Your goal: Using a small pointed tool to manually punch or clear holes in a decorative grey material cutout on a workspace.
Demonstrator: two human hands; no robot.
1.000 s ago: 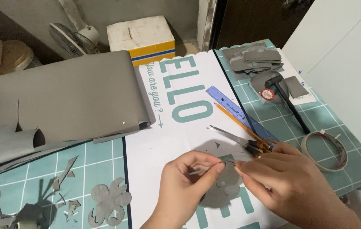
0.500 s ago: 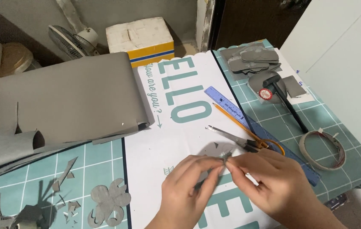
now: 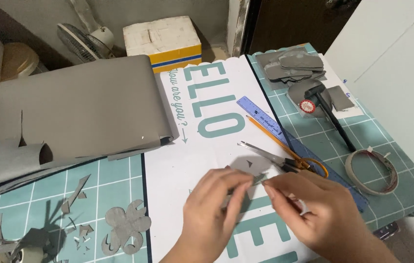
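Teal gridded cutting mat (image 3: pixel 114 180) carries a white lettered sheet (image 3: pixel 192 160). Over it, left hand (image 3: pixel 214 204) and right hand (image 3: pixel 309 209) pinch a small grey cut-out piece (image 3: pixel 246 168) between fingertips. Scissors (image 3: pixel 275 158), pencil (image 3: pixel 270 136) and blue ruler (image 3: pixel 260 114) lie just beyond; grey flower cut-out (image 3: pixel 124 229) sits left.

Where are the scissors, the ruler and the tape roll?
scissors (image 3: pixel 275 157), head view, on the blades near the pivot.
ruler (image 3: pixel 260 113), head view, on its purple upper end.
tape roll (image 3: pixel 358 179), head view, on the left side of the ring.
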